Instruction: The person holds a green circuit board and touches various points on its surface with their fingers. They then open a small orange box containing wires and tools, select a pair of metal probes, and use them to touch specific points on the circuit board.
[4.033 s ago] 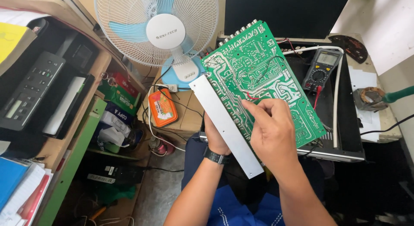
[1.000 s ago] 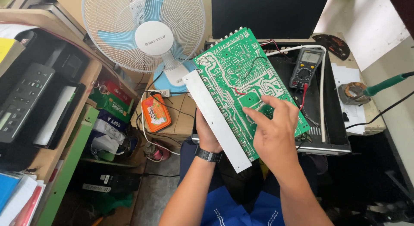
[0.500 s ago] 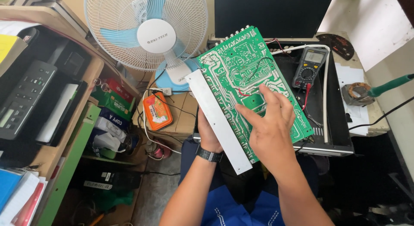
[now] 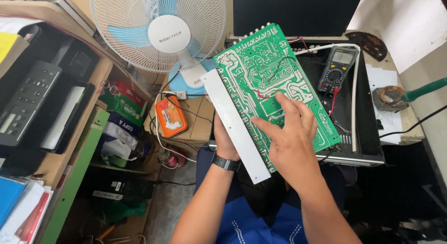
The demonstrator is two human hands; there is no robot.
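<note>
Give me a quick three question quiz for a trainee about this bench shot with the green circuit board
1. True or false: the left hand grips the green circuit board from beneath, by its metal strip.
2. What do the right hand fingers rest on? A) the multimeter B) the board's solder side C) the fan
3. Which device lies right of the board, on the black chassis?

Key: 1 true. 2 B. 3 the multimeter.

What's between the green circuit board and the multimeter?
Head view: only a bare strip of the black metal case separates the circuit board from the multimeter.
</note>
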